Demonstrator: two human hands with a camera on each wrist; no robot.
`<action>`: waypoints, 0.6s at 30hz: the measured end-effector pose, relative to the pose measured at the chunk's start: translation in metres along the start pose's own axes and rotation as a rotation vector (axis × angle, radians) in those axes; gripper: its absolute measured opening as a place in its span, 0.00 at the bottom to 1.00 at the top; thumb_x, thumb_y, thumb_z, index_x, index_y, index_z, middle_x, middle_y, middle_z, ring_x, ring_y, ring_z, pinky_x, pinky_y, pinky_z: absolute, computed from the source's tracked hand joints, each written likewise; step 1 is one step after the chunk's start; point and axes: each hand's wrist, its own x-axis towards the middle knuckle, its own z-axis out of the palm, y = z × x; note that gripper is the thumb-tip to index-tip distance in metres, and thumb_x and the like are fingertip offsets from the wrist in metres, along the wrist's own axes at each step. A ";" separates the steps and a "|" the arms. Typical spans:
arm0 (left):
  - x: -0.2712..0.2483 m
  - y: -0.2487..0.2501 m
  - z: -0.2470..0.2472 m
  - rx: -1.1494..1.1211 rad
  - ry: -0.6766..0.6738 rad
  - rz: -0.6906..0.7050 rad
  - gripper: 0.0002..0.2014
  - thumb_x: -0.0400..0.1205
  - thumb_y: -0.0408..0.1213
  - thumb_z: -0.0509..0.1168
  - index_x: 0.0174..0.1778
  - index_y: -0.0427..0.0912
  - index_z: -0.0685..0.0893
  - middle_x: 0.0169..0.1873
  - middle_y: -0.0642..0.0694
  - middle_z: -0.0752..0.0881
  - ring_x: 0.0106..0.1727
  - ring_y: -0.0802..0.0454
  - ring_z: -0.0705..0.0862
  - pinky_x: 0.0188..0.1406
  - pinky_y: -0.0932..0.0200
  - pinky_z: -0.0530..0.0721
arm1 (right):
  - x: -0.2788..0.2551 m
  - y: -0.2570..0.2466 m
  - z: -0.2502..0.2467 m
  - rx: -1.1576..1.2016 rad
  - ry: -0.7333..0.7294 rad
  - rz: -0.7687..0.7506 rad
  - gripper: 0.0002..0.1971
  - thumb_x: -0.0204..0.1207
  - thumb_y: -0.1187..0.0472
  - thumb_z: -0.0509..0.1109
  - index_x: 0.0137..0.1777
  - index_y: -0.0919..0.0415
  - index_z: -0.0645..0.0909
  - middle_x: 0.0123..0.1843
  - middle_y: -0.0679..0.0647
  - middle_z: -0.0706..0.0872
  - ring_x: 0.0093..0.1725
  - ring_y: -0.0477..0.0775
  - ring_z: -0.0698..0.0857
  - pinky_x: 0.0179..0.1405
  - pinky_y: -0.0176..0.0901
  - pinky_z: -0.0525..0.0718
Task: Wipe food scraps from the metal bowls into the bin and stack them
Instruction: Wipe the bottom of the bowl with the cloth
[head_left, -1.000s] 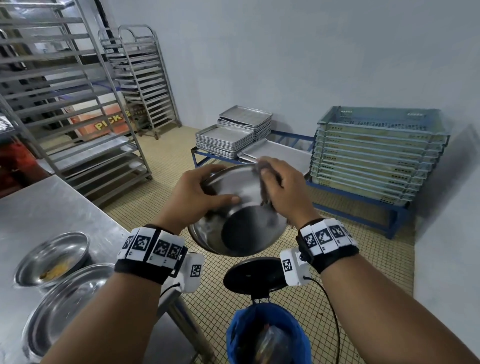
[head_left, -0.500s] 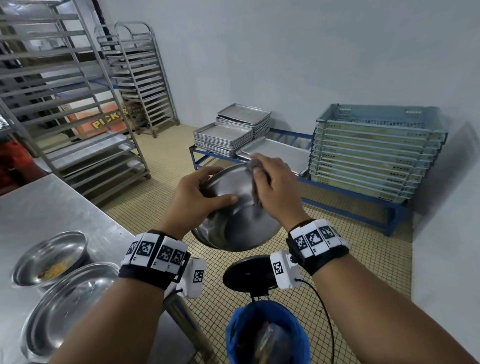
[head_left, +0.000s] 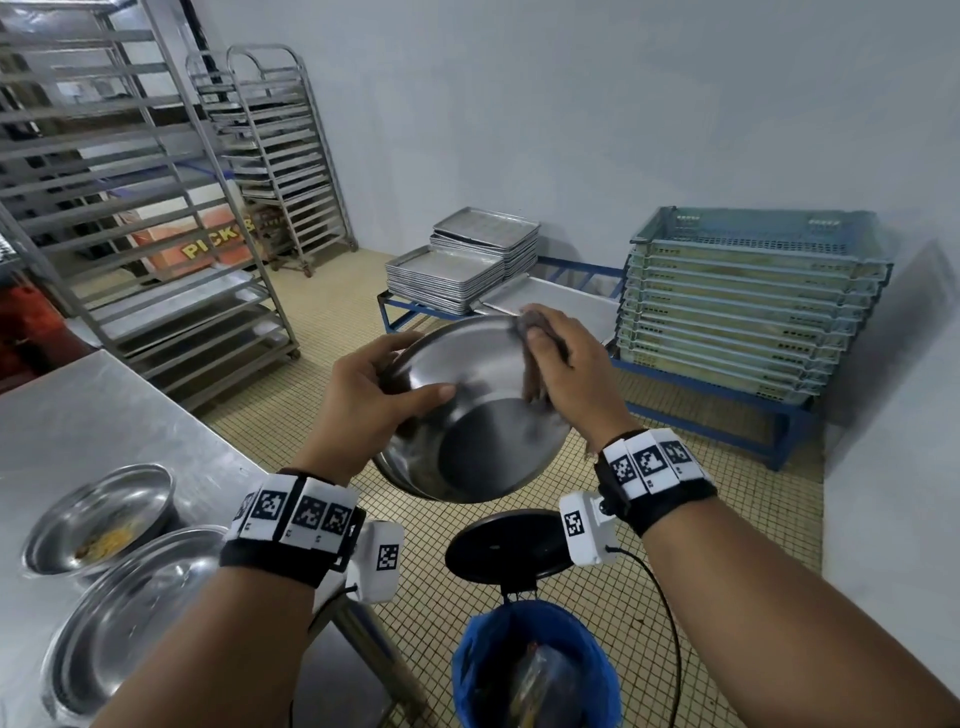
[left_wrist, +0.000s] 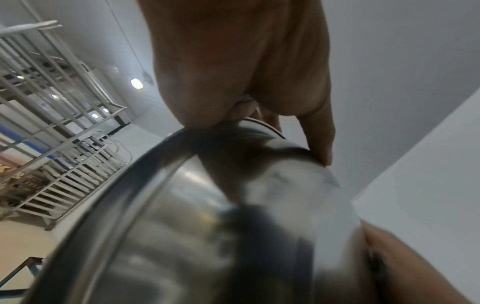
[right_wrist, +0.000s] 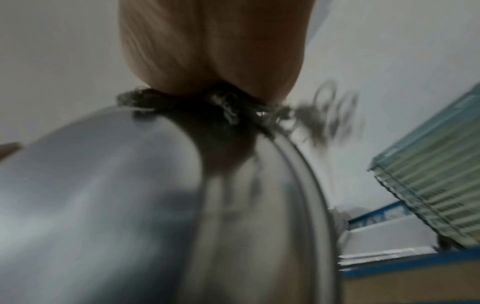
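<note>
Now both hands (head_left: 363, 395) on tilted bowl (head_left: 478, 415).

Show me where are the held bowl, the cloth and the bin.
held bowl (head_left: 483, 452): head view, on its inner bottom.
cloth (right_wrist: 221, 115): right wrist view, on the dark bunched part.
bin (head_left: 597, 670): head view, on the blue liner's rim.

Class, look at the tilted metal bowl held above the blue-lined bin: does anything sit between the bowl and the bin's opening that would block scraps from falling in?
Nothing visible blocks it. The bowl tilts above the bin; its black lid stands open behind the opening.
</note>
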 end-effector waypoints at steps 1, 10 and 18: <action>-0.001 -0.002 -0.003 -0.021 0.019 -0.001 0.28 0.63 0.38 0.86 0.60 0.56 0.88 0.49 0.52 0.95 0.49 0.51 0.95 0.44 0.56 0.93 | -0.002 0.004 -0.003 0.071 -0.002 0.058 0.13 0.90 0.51 0.61 0.70 0.43 0.81 0.62 0.43 0.86 0.60 0.40 0.83 0.62 0.37 0.78; 0.008 0.011 -0.004 0.420 -0.227 0.070 0.33 0.65 0.53 0.87 0.64 0.58 0.84 0.53 0.59 0.90 0.55 0.59 0.90 0.53 0.57 0.90 | -0.004 -0.016 0.005 -0.203 -0.103 -0.189 0.16 0.85 0.43 0.65 0.69 0.42 0.84 0.54 0.44 0.92 0.50 0.47 0.89 0.49 0.48 0.89; 0.004 0.002 -0.006 0.185 -0.036 -0.001 0.32 0.60 0.48 0.88 0.61 0.53 0.89 0.49 0.52 0.94 0.48 0.56 0.93 0.46 0.58 0.93 | -0.015 0.000 0.001 -0.043 -0.013 0.021 0.16 0.88 0.45 0.62 0.70 0.47 0.83 0.51 0.47 0.89 0.49 0.50 0.88 0.47 0.42 0.87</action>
